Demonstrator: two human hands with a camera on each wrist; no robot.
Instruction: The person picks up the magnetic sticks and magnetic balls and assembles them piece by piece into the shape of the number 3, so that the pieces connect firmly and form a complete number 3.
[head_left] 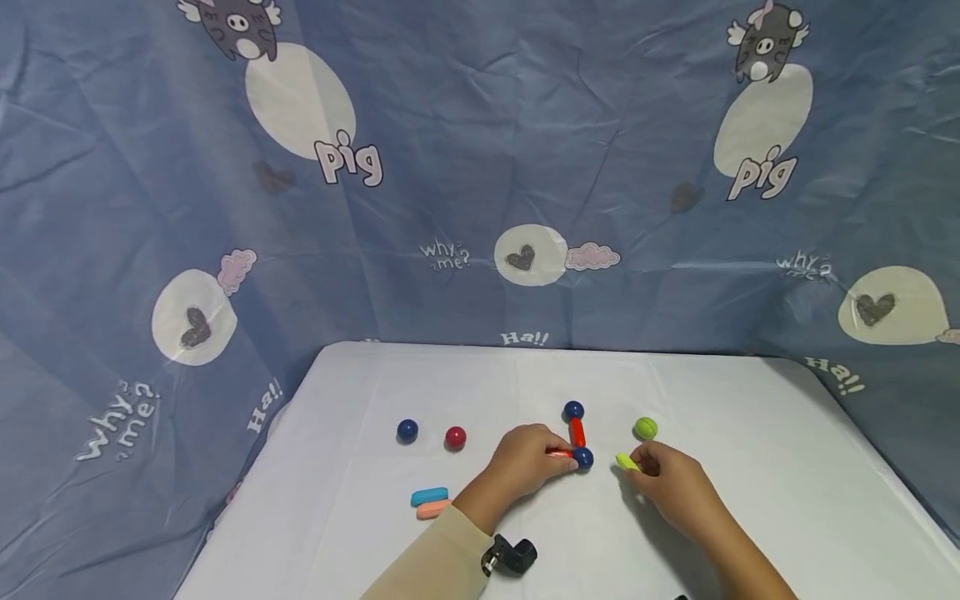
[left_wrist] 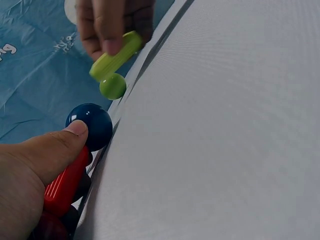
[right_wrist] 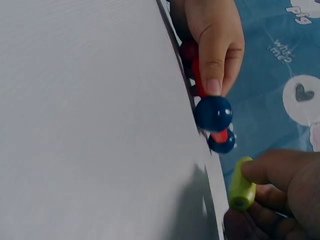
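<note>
My left hand point(head_left: 523, 458) grips a joined toy piece near its corner. There a dark blue ball point(head_left: 582, 458) links two red rods; one red rod point(head_left: 577, 432) runs away to another blue ball point(head_left: 573, 410), the other point(head_left: 558, 454) lies partly under my fingers. In the left wrist view my thumb presses on the blue ball point(left_wrist: 95, 130). To the right, my right hand point(head_left: 675, 487) pinches a yellow-green rod point(right_wrist: 242, 187) between thumb and fingers, apart from the blue ball. Just beyond that hand sits a green ball point(head_left: 646, 428).
On the left of the white table point(head_left: 360, 383) lie a loose blue ball point(head_left: 407, 431) and a red ball point(head_left: 454, 438). Nearer, a light blue rod point(head_left: 430, 497) and an orange rod point(head_left: 432, 509) lie side by side by my left forearm. A printed blue curtain point(head_left: 465, 167) hangs behind.
</note>
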